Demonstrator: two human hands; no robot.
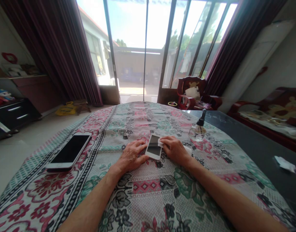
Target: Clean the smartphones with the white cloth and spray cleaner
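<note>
A small white smartphone (154,156) with a dark screen lies flat on the patterned tablecloth (150,187) between my hands. My left hand (133,153) rests on the cloth with fingers apart, its thumb and fingertips against the phone's left side. My right hand (174,149) has its fingers closed around a white tissue (160,142), which touches the right side of the screen. Part of the tissue is hidden under the fingers. Another white scrap (188,150) shows beside my right wrist; I cannot tell what it is.
A larger white device (70,149) lies at left on top of something dark. A clear glass bottle (198,132) with a black top stands beyond my right hand. Crumpled white paper (285,163) lies on the dark table (254,146) at right. Past the table stands a wooden chair (186,85).
</note>
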